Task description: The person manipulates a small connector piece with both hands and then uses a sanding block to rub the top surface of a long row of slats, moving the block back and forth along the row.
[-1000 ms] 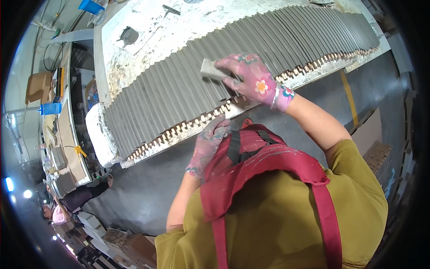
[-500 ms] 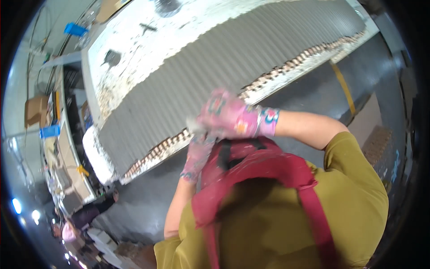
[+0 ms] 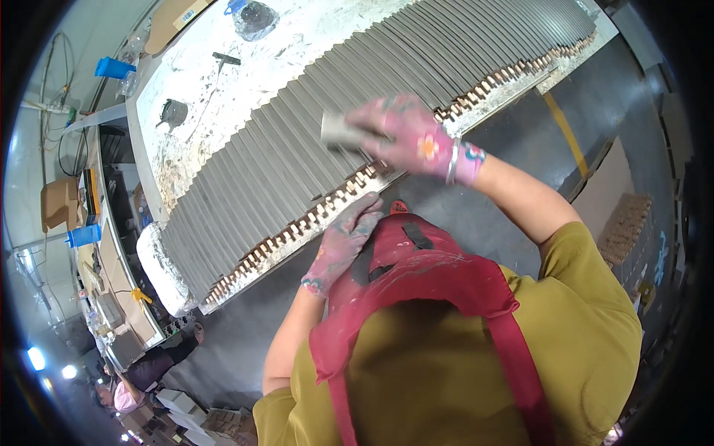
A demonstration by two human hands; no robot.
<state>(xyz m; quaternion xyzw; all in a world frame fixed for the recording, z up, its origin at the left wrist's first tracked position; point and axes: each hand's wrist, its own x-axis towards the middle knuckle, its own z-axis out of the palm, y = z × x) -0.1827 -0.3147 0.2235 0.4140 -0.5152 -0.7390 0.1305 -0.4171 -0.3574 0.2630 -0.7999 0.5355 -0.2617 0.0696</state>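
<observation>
A long row of grey strips (image 3: 297,167) lies side by side on a white, stained table, their pale stub ends (image 3: 312,215) lined up along the near edge. Above the middle of the row, my right hand (image 3: 409,137), in a pink flowered glove, is closed on a pale block (image 3: 340,132); motion blurs it, and I cannot tell whether the block touches the strips. My left hand (image 3: 343,241), in a dirty pink glove, holds nothing. Its fingers are stretched out by the stub ends at the table's near edge.
On the table's far part stand a dark pot (image 3: 174,112), a T-shaped tool (image 3: 225,59) and a clear plastic bag (image 3: 255,20). A white wrapped bundle (image 3: 161,267) sits at the left end. Another person (image 3: 149,372) is at the lower left, beyond a cluttered bench (image 3: 123,275).
My right hand has moved away from the left, up and right over the strips, with the pale block. My left hand has shifted slightly right, its fingers now stretched out. The whole view has shifted slightly.
</observation>
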